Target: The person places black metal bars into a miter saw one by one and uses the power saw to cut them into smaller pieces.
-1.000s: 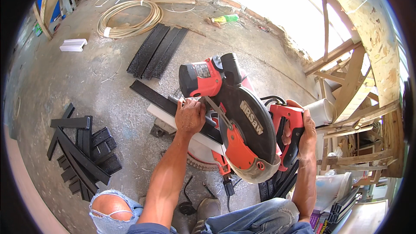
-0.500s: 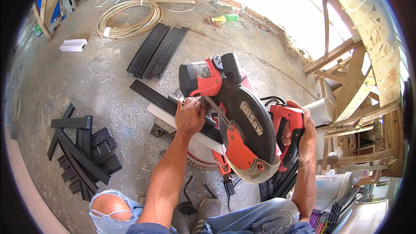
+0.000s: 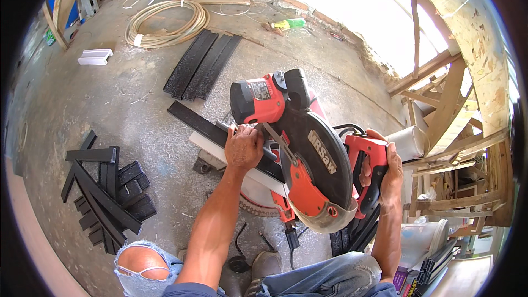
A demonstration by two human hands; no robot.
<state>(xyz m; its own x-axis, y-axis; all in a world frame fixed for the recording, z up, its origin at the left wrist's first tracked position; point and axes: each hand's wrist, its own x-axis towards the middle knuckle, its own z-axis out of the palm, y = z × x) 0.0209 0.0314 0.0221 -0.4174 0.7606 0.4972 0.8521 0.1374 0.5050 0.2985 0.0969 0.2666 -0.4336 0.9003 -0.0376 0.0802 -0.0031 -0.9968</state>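
Red/blk mitre saw (image 3: 305, 135) on floor (image 3: 176, 198): R hand (image 3: 389, 173), fingers wrapping saw's handle (image 3: 369, 147); L hand (image 3: 245, 147), fingers curled over blk strip (image 3: 199, 123); blk pcs (image 3: 104, 193) heaped toward floor's L edge.

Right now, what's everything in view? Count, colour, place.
miter saw: 1, red and black, centre
black strip: 1, black, across saw base
pale strip: 1, white, alongside it
piled pieces: many, black, floor left
flat boards: few, black, beyond saw
coiled hose: 1, tan, floor top left
channel piece: 1, white, floor upper left
bottle: 1, green, near wall
bucket: at least 1, white, right
timber: many, brown, right
jeans: 1 pair, blue, bottom
shoe: 1 clear, grey, bottom
left hand: 1, bare, at black strip
right hand: 1, bare, around saw handle
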